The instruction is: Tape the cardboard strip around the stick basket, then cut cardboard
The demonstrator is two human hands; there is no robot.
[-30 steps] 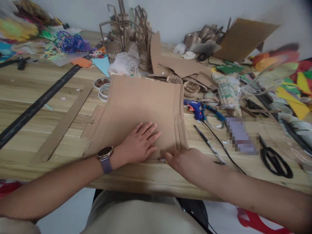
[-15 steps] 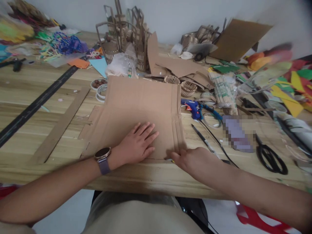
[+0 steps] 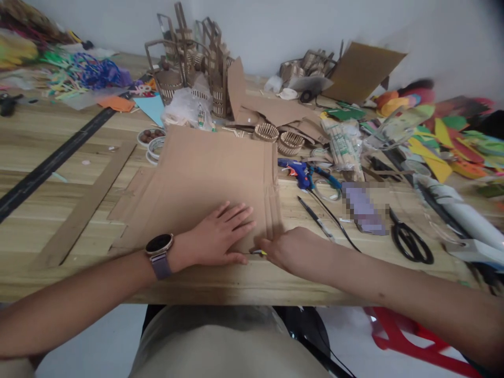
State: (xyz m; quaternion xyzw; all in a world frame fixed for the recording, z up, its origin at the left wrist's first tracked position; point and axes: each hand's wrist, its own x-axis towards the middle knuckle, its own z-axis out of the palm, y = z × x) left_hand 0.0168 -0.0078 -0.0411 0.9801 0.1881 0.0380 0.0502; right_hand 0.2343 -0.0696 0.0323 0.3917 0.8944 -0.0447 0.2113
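A sheet of brown cardboard [image 3: 212,168] with folded flaps along its right side lies before me, close to the table's front edge. My left hand [image 3: 224,233], wearing a watch [image 3: 159,245], rests flat on its lower part with the fingers spread. At the sheet's near right corner my right hand [image 3: 289,251] is closed round a small utility knife [image 3: 259,252]. Only a bit of yellow and its thin tip show, by the near edge of the cardboard; the rest is hidden under the fingers.
To the right lie a pen [image 3: 315,218], a blue glue gun [image 3: 297,172] and black-handled scissors [image 3: 411,241]. A cardboard strip [image 3: 90,199] and long black ruler [image 3: 59,157] lie left. Small woven baskets [image 3: 291,143] and tape rolls [image 3: 156,147] stand behind the sheet.
The whole view has shifted, so things on the table appear further left. My right hand has moved slightly left along the near edge with the knife. My left hand still presses the cardboard.
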